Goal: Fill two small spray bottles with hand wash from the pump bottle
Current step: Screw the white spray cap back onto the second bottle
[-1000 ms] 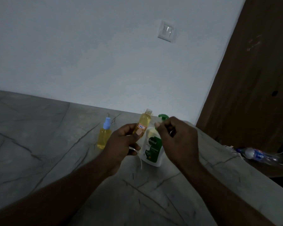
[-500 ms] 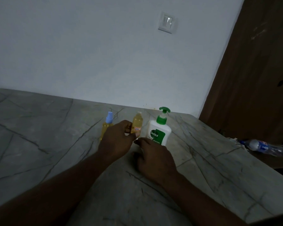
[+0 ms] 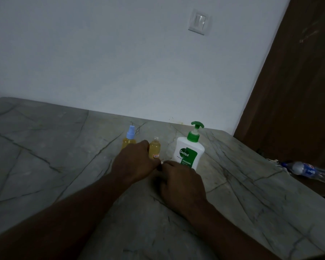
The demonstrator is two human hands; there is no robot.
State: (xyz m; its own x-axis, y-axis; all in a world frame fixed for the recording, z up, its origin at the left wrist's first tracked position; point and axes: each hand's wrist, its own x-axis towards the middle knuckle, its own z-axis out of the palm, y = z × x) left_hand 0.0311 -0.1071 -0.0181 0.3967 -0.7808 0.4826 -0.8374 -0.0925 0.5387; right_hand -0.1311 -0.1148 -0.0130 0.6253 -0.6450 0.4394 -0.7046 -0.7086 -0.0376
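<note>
The white pump bottle with a green pump stands upright on the marble counter. Left of it stands a small uncapped bottle of yellow liquid. Further left is a second small bottle with a blue spray cap. My left hand rests on the counter against the uncapped bottle, fingers curled. My right hand lies in front of the pump bottle. The fingertips of both hands meet on a small white piece, mostly hidden, likely the spray cap.
The counter ends at a white wall behind the bottles, with a light switch above. A brown door stands at right. A plastic water bottle lies past the counter's right edge.
The uncapped bottle went from held up in my left hand to standing on the counter. My right hand left the pump top and dropped in front of the pump bottle, meeting my left hand.
</note>
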